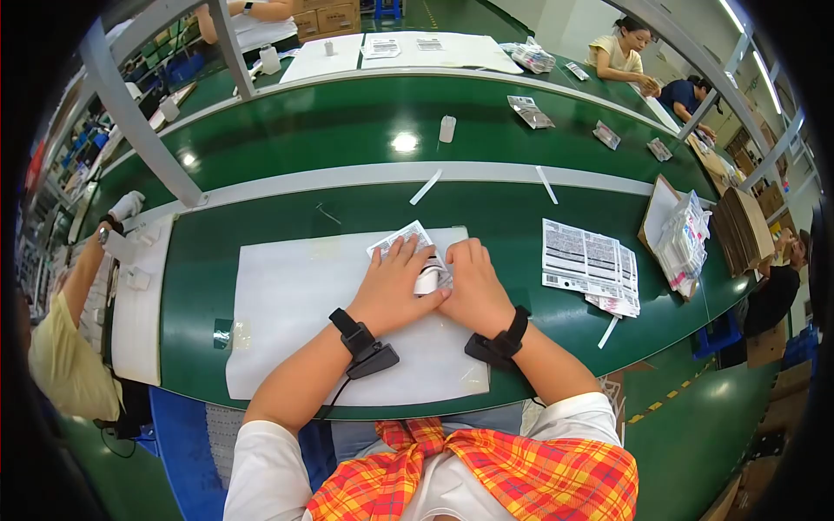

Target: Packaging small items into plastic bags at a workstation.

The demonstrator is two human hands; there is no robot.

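A small white pouch [401,236] with dark print lies on a white sheet taped to the green bench. My left hand [393,282] rests flat across it, fingers stretched out and a little apart, thumb reaching toward my other hand. At the pouch's right side, my right hand [477,291] is closed, its fingers bent and pressed together at the edge. A smooth white piece [426,281] shows between the hands; its kind is partly hidden by the fingers. Both wrists wear black straps with small black boxes.
Flat printed pouches [584,260] lie to the right, beside a cardboard box [658,208] of filled packets. Paper strips [426,187] lie near the grey rail. Beyond it, a small white bottle [447,128] and several packets sit on a green belt. Other people work around.
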